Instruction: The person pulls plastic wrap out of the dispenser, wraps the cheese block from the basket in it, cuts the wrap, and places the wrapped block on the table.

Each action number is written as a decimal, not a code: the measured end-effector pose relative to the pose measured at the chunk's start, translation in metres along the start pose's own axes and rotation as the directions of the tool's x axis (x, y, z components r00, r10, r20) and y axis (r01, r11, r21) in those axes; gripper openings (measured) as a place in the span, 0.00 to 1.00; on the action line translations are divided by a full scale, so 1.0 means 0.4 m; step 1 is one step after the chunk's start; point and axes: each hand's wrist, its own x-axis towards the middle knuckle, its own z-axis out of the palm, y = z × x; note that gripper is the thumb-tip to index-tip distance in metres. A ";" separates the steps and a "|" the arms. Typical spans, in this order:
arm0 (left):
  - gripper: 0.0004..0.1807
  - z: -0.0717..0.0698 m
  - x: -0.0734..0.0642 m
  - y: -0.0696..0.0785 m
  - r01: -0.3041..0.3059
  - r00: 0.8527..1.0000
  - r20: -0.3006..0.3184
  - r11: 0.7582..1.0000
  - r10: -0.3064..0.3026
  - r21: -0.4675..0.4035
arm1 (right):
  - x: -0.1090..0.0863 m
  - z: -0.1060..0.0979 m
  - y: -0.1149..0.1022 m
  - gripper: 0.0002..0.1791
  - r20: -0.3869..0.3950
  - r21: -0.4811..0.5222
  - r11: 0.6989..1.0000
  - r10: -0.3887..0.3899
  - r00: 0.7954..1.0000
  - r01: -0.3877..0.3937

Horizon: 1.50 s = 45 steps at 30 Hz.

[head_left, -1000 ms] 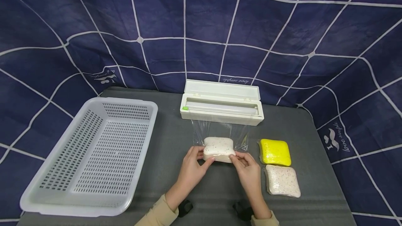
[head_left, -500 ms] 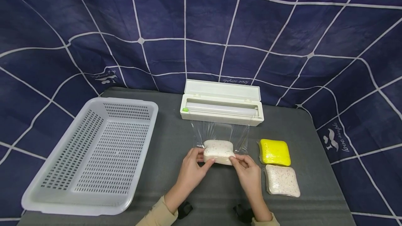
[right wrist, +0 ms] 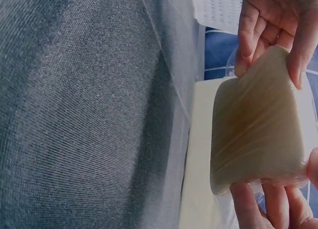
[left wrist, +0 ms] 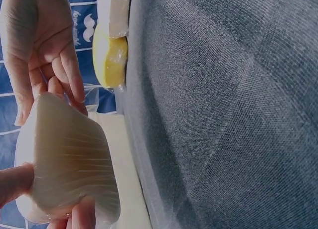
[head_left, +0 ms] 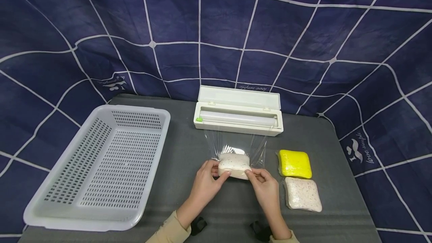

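A speckled white sponge (head_left: pixel 233 163), rounded and block-shaped, is held up between both hands. Clear cling film (head_left: pixel 237 146) stretches from it back to the open film dispenser (head_left: pixel 239 125). My left hand (head_left: pixel 206 181) grips its left end, thumb on the near face and fingers under it. At the other end my right hand (head_left: pixel 264 187) pinches it the same way. In the left wrist view, film lies in tight creases over the underside of the sponge (left wrist: pixel 74 154). The right wrist view also shows the sponge (right wrist: pixel 258 124) tilted, raised over the table.
A yellow film-wrapped sponge (head_left: pixel 295 164) and a pale speckled wrapped one (head_left: pixel 303 194) lie at the right. A white perforated basket (head_left: pixel 153 160) stands at the left of the grey tabletop (head_left: pixel 182 149). Behind hangs a blue gridded cloth (head_left: pixel 222 21).
Both hands and the sponge have moved slightly toward the body and tipped it, so more near face shows. The film behind it has drawn tighter, with bright creases.
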 end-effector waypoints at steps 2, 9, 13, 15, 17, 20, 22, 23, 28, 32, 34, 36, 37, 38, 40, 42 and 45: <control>0.21 0.000 0.000 -0.001 0.005 1.000 0.007 1.000 -0.005 0.008 | 0.000 0.001 0.001 0.12 0.003 -0.010 1.000 0.002 1.000 -0.002; 0.23 0.001 -0.005 -0.005 0.031 0.999 0.034 0.999 -0.032 0.025 | -0.006 0.003 0.007 0.13 0.018 -0.018 1.000 0.017 1.000 -0.016; 0.22 0.002 -0.007 -0.006 0.038 0.998 0.040 0.999 -0.039 0.028 | -0.008 0.005 0.009 0.12 0.022 -0.022 1.000 0.007 1.000 -0.006; 0.22 0.002 -0.008 -0.007 0.039 0.998 0.042 0.999 -0.040 0.029 | -0.009 0.006 0.010 0.12 0.021 -0.023 1.000 0.003 1.000 -0.003; 0.22 0.001 -0.007 -0.007 0.040 0.998 0.041 0.999 -0.041 0.028 | -0.010 0.007 0.011 0.12 0.022 -0.023 1.000 0.006 1.000 -0.006; 0.22 0.002 -0.007 -0.011 0.031 0.999 0.036 0.999 -0.032 0.026 | -0.012 0.008 0.012 0.12 0.024 -0.030 0.999 0.011 1.000 -0.010; 0.22 0.003 -0.006 -0.013 0.029 0.999 0.035 0.999 -0.030 0.023 | -0.014 0.009 0.011 0.13 0.028 -0.043 0.999 0.014 1.000 -0.013; 0.22 0.003 -0.007 -0.014 0.029 0.999 0.035 0.999 -0.030 0.023 | -0.016 0.009 0.011 0.13 0.029 -0.052 0.999 0.015 0.999 -0.014; 0.22 0.006 -0.013 -0.020 0.030 0.999 0.039 0.999 -0.031 0.035 | -0.022 0.010 0.011 0.14 0.043 -0.073 0.997 0.026 0.999 -0.023; 0.22 0.007 -0.015 -0.022 0.023 0.999 0.035 0.999 -0.025 0.038 | -0.025 0.009 0.013 0.15 0.059 -0.063 0.997 0.037 0.998 -0.033; 0.21 0.007 -0.015 -0.021 0.026 0.999 0.037 0.999 -0.027 0.037 | -0.025 0.008 0.015 0.15 0.065 -0.059 0.998 0.041 0.997 -0.037; 0.21 0.007 -0.016 -0.019 0.031 0.999 0.040 0.999 -0.032 0.036 | -0.025 0.008 0.017 0.15 0.065 -0.055 0.998 0.044 0.997 -0.041; 0.21 0.006 -0.016 -0.018 0.033 0.999 0.040 0.999 -0.035 0.036 | -0.026 0.008 0.018 0.15 0.064 -0.052 0.998 0.044 0.997 -0.041; 0.21 0.006 -0.015 -0.017 0.034 0.999 0.041 0.999 -0.035 0.035 | -0.025 0.008 0.019 0.15 0.061 -0.052 0.998 0.044 0.997 -0.041; 0.21 0.005 -0.015 -0.015 0.034 0.998 0.045 0.999 -0.035 0.026 | -0.025 0.006 0.017 0.15 0.055 -0.053 0.998 0.045 0.997 -0.042; 0.22 0.003 -0.015 -0.011 0.039 0.998 0.049 0.999 -0.040 0.022 | -0.025 0.004 0.015 0.15 0.052 -0.057 0.998 0.043 0.998 -0.040; 0.22 -0.001 -0.017 -0.006 0.050 0.997 0.059 0.999 -0.051 0.021 | -0.023 0.001 0.010 0.15 0.045 -0.059 0.997 0.043 0.998 -0.041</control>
